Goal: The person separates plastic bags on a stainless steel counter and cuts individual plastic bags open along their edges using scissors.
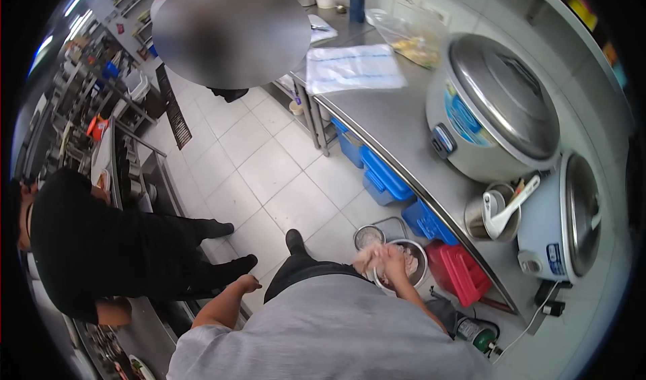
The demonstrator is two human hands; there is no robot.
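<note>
My right hand (394, 262) is at the metal bowl (422, 272), which contains pale pink pieces that look like raw meat (406, 253). Its fingers are closed around a blurred pink piece of the same look, at the bowl's left rim. On the left, my left hand (250, 284) hangs low beside my thigh, apart from the bowl, with its fingers curled in; nothing shows in it. A smaller round metal container (370, 236) with greyish contents stands just beyond the bowl, on a metal tray (397, 222).
A steel counter (377, 117) runs along the right, carrying rice cookers (464, 137) and a white cloth (353, 67). Blue bins (383, 178) and a red container (457, 272) stand below. A person in black (128, 245) works at left; another figure stands ahead, blurred out.
</note>
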